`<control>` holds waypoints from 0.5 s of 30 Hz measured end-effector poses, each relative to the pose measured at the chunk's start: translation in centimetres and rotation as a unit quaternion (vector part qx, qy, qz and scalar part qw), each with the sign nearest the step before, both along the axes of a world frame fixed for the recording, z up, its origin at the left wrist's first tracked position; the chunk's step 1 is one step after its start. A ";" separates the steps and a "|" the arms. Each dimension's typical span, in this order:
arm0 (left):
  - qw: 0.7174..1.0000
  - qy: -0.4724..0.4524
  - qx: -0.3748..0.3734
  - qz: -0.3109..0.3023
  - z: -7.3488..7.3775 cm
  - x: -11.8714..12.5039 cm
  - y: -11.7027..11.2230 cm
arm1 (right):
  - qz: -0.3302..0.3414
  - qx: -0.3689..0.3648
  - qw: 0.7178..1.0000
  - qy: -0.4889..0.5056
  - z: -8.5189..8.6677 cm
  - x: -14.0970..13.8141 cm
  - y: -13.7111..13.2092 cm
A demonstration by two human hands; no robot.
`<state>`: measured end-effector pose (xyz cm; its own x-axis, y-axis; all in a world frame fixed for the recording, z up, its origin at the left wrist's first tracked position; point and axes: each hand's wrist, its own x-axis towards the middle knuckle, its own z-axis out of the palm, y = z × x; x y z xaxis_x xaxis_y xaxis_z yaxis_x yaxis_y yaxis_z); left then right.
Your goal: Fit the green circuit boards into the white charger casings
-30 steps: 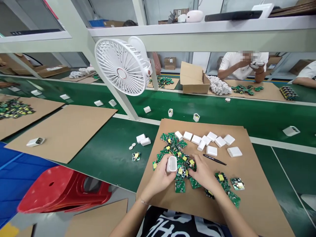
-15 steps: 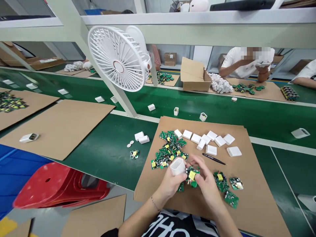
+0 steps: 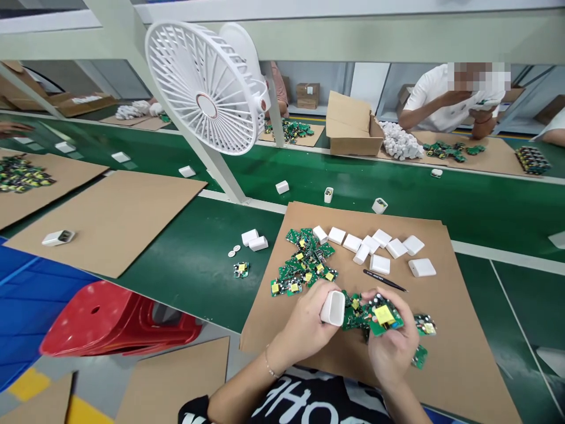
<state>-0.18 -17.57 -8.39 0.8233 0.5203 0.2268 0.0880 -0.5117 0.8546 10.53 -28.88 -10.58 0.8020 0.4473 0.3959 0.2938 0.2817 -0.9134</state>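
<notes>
My left hand [image 3: 309, 324] is closed around a white plastic charger shell [image 3: 333, 307], its open end turned to the right. My right hand [image 3: 392, 341] pinches a green circuit board with a yellow part [image 3: 383, 317], held just right of the shell, close to its opening. Both hover over a brown cardboard sheet [image 3: 454, 353]. A heap of green circuit boards [image 3: 304, 265] lies ahead of my left hand. Several white shells [image 3: 379, 250] sit in a row further back. A black pen-like tool [image 3: 384, 281] rests beyond my right hand.
A white fan [image 3: 200, 88] on a slanted post stands at the back left. The green conveyor belt [image 3: 463, 203] carries single white shells. Red stools [image 3: 110, 321] sit low left. Another person [image 3: 454, 97] works across the belt beside a cardboard box [image 3: 353, 126].
My right hand picked a circuit board out of the heap and lifted it towards the shell. Both hands drew back towards me, and the shell's opening turned to the right.
</notes>
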 end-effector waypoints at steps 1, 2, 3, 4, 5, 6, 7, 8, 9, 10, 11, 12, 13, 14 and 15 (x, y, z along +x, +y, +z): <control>1.000 0.003 0.016 -0.011 0.2 0.0 -0.1 | 0.000 0.004 1.000 -0.022 0.1 -0.2 0.1; 0.999 0.004 0.030 -0.019 0.4 -0.1 -0.3 | 0.002 0.009 0.999 -0.045 0.1 -0.5 0.2; 0.999 0.004 0.041 -0.023 0.6 -0.1 -0.4 | 0.005 0.015 0.998 -0.067 0.2 -0.7 0.3; 0.998 0.003 0.049 -0.025 0.8 -0.1 -0.5 | 0.011 0.020 0.996 -0.088 0.2 -0.9 0.4; 0.998 0.002 0.055 -0.026 1.0 -0.1 -0.6 | 0.019 0.025 0.994 -0.105 0.2 -1.0 0.5; 0.998 0.002 0.061 -0.026 1.1 -0.1 -0.7 | 0.027 0.028 0.992 -0.118 0.2 -1.1 0.6; 0.997 0.000 0.066 -0.027 1.2 -0.1 -0.7 | 0.035 0.028 0.991 -0.128 0.2 -1.1 0.7; 0.997 -0.003 0.072 -0.026 1.2 -0.1 -0.8 | 0.040 0.029 0.990 -0.135 0.2 -1.1 0.7; 0.997 -0.007 0.077 -0.026 1.2 -0.1 -0.8 | 0.046 0.029 0.989 -0.136 0.2 -1.1 0.7; 0.996 -0.012 0.081 -0.026 1.1 -0.1 -0.8 | 0.050 0.025 0.990 -0.133 0.3 -1.1 0.6; 0.996 -0.017 0.085 -0.026 1.1 -0.1 -0.8 | 0.053 0.019 0.990 -0.129 0.3 -1.2 0.5; 0.995 -0.022 0.088 -0.027 1.1 -0.1 -0.9 | 0.055 0.011 0.991 -0.125 0.2 -1.2 0.4; 0.995 -0.027 0.092 -0.030 1.0 -0.1 -0.9 | 0.055 0.003 0.991 -0.124 0.2 -1.2 0.3; 0.994 -0.031 0.096 -0.032 1.0 0.0 -0.9 | 0.055 -0.004 0.990 -0.127 0.2 -1.2 0.2; 0.994 -0.034 0.100 -0.033 1.1 0.0 -0.9 | 0.053 -0.009 0.990 -0.133 0.1 -1.2 0.1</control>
<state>-0.19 -18.47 -7.33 0.8336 0.4046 0.3760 -0.0053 -0.6749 0.7379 9.34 -28.77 -10.48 0.6181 0.5323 0.5784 0.4946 0.3085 -0.8125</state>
